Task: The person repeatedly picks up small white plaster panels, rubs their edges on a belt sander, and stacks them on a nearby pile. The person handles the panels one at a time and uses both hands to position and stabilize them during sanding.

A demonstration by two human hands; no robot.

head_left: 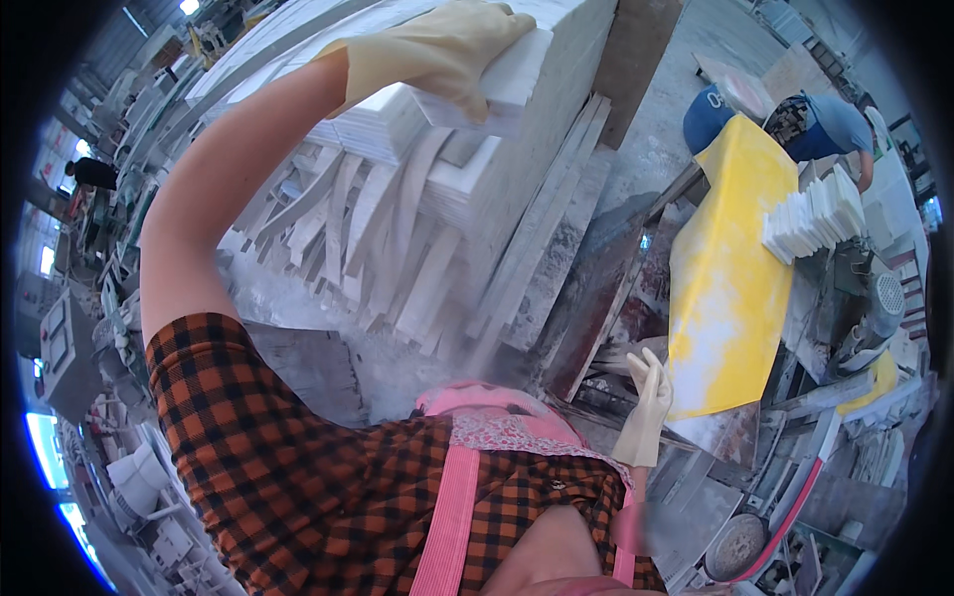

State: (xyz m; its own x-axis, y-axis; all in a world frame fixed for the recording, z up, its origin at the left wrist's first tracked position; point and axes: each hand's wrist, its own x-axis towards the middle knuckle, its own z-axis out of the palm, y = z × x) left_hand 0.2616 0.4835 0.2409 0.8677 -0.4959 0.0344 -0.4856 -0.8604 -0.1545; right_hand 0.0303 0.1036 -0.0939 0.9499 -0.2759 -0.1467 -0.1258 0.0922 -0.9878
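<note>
My left hand [447, 60], in a cream rubber glove, reaches up to a tall pile of white stone tiles [462, 194]. It grips the top white tiles [512, 84], the fingers across the upper face and the thumb down over the near edge. My right hand [648, 392], gloved alike, is at the near left edge of a yellow sheet [740, 288] dusted with white. Its fingers point up, loosely apart, and nothing shows in them.
Grey strips [373, 204] hang between the tiles, and wooden boards [556, 228] line the pile's right side. Beyond the yellow sheet, a person in blue [835, 124] bends near a row of white tiles [815, 219]. A blue barrel [704, 119] stands behind. Machinery [879, 308] is at right.
</note>
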